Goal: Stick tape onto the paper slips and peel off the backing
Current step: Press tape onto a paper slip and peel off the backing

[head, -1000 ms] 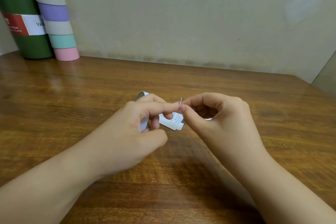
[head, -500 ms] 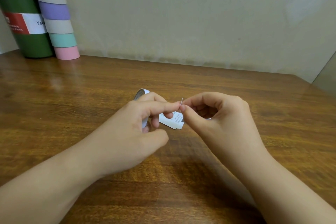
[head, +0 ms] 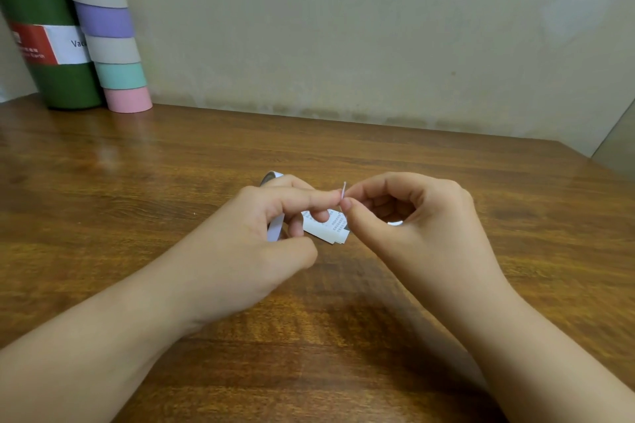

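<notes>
Together, the left hand [head: 247,244] and right hand [head: 409,227] meet fingertip to fingertip above the brown wooden table [head: 446,182], both pinching a thin white sliver of tape backing [head: 343,189]. Left fingers also curl around small white printed paper slips [head: 326,228] and a white tape roll [head: 275,216]. Nothing has visibly shifted since a second ago.

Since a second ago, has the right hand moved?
No. The right hand stays put against the pink roll, pinching the thin strip above the slips.
</notes>
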`<state>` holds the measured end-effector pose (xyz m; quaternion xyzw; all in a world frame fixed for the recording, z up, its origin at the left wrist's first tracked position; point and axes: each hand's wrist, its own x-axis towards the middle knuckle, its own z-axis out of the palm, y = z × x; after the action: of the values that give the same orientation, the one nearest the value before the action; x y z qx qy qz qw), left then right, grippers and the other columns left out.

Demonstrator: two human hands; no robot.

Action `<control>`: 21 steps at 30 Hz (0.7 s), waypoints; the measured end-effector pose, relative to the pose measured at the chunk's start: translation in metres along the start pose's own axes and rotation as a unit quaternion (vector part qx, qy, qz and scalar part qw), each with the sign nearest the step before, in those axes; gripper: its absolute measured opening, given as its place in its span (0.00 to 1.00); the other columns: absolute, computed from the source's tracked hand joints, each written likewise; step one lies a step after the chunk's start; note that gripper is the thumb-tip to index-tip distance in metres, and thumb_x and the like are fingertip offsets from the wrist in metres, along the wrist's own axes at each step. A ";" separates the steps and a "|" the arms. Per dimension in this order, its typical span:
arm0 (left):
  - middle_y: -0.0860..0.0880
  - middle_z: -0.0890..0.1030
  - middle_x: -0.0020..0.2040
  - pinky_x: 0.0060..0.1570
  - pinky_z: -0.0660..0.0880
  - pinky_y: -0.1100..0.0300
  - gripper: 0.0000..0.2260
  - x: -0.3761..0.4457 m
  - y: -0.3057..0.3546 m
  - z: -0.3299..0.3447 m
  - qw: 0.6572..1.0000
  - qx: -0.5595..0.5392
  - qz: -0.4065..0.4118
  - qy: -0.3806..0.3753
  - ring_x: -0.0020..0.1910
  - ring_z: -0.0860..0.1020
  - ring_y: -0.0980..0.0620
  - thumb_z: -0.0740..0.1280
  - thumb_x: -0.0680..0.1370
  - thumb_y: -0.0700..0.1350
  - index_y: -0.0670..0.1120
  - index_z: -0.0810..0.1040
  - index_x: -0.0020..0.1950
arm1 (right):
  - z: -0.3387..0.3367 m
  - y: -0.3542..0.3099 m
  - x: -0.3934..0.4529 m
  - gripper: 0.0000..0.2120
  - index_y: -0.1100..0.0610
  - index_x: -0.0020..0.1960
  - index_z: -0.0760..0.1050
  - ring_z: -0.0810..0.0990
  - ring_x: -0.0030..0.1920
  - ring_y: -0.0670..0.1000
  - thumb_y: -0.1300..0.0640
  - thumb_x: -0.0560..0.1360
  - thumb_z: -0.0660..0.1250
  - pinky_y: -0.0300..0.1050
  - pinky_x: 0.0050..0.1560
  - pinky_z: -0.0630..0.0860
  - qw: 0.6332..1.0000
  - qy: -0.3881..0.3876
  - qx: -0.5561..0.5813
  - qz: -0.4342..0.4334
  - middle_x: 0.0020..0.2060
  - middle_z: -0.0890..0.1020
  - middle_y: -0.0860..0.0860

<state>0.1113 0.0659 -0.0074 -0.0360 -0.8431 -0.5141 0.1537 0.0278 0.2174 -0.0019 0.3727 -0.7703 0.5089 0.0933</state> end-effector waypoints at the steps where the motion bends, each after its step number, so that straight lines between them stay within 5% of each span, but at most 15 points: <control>1: 0.57 0.75 0.45 0.41 0.71 0.65 0.23 0.000 0.000 0.000 1.000 -0.001 0.001 -0.001 0.40 0.72 0.59 0.64 0.65 0.41 0.59 0.81 0.55 | 0.000 0.000 0.000 0.04 0.52 0.37 0.82 0.79 0.32 0.42 0.60 0.70 0.73 0.29 0.34 0.72 1.000 0.001 -0.004 0.000 0.33 0.82 0.43; 21: 0.55 0.76 0.47 0.44 0.71 0.64 0.23 0.000 0.000 0.001 1.000 0.003 -0.004 -0.004 0.40 0.72 0.58 0.63 0.65 0.41 0.59 0.81 0.56 | 0.002 0.005 0.000 0.04 0.53 0.36 0.82 0.78 0.32 0.43 0.60 0.69 0.73 0.34 0.34 0.74 0.997 0.036 -0.050 -0.049 0.30 0.81 0.45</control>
<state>0.1114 0.0670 -0.0076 -0.0345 -0.8455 -0.5118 0.1483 0.0252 0.2165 -0.0067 0.3863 -0.7718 0.4777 0.1642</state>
